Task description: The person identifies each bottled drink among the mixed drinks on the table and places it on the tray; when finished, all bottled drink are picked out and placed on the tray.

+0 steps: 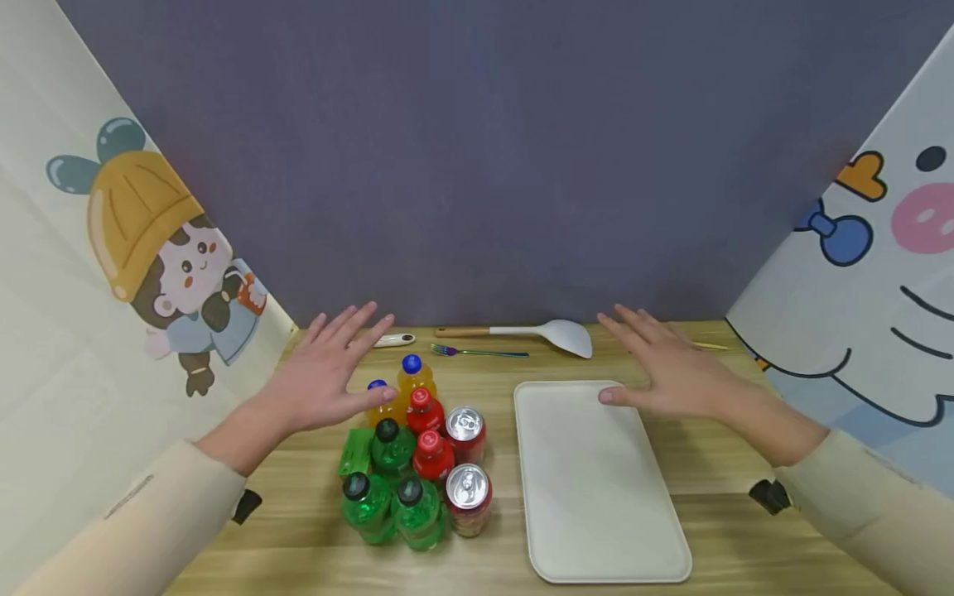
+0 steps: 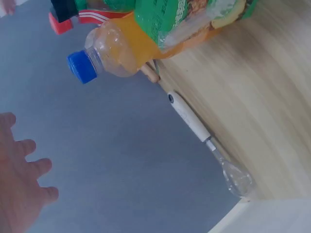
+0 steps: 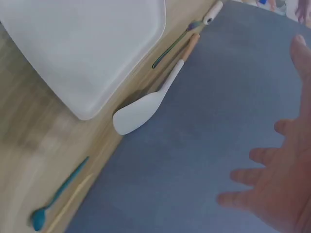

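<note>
My left hand (image 1: 324, 377) is spread with straight fingers, above the back left of the table, holding nothing. Beside it stand orange drink bottles with blue caps (image 1: 412, 372), red bottles (image 1: 432, 455), green bottles (image 1: 420, 513) with black caps, and two drink cans (image 1: 468, 497). In the left wrist view, an orange bottle (image 2: 116, 46) and a whisk (image 2: 192, 119) with a white handle appear. My right hand (image 1: 671, 368), likewise spread and holding nothing, overlaps the far right corner of a white tray (image 1: 596, 488). Left of its fingertips lies a spatula (image 1: 562, 335) with a white blade.
A fork (image 1: 480, 353) with a rainbow sheen lies in front of the spatula. In the right wrist view, a teal spoon (image 3: 53, 199) lies by a thin gold utensil (image 3: 70, 204). A dark upright panel (image 1: 477, 165) closes the back; printed cartoon walls stand at both sides.
</note>
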`<action>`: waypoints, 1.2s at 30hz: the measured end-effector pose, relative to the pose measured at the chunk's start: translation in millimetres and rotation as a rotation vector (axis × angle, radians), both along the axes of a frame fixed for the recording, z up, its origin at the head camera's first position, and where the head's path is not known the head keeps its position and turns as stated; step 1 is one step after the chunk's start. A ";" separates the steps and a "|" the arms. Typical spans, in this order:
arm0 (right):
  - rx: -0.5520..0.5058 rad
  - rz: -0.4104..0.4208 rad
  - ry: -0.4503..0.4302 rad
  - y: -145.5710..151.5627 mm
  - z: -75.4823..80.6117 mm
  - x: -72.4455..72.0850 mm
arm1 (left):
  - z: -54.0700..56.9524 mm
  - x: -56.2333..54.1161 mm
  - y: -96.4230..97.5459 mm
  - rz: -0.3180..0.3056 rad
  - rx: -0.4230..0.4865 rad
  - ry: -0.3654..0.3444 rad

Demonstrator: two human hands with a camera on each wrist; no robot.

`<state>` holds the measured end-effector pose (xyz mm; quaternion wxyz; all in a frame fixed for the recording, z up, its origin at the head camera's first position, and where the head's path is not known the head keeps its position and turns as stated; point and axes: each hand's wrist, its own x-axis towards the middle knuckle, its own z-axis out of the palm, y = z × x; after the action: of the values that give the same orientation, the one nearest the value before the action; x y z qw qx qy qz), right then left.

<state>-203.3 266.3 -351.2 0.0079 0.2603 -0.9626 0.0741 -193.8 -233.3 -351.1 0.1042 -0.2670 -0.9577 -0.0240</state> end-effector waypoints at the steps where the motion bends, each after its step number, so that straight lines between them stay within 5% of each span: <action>1: -0.023 -0.001 -0.001 3.8 -0.7 0.6 | -0.3 0.7 -2.2 0.000 0.021 0.007; 11: -0.266 -0.087 -0.092 41.7 -42.6 12.8 | -19.0 20.2 -34.8 0.054 0.304 -0.003; 16: -0.397 -0.104 -0.183 54.3 -66.5 19.6 | -36.3 31.7 -47.4 0.109 0.401 -0.099; 21: -0.436 -0.156 -0.256 66.2 -93.5 24.2 | -55.7 36.8 -48.2 0.094 0.486 -0.191; 27: -0.442 -0.217 -0.249 73.2 -122.4 29.2 | -68.6 33.4 -40.4 0.072 0.533 -0.260; 36: -0.493 -0.279 -0.308 71.9 -144.2 33.8 | -86.7 17.5 -32.7 0.050 0.644 -0.370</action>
<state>-169.5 338.2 -495.4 -0.0648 0.1019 -0.9320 0.3417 -176.3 -266.0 -437.8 0.0087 -0.1884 -0.9100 -0.3693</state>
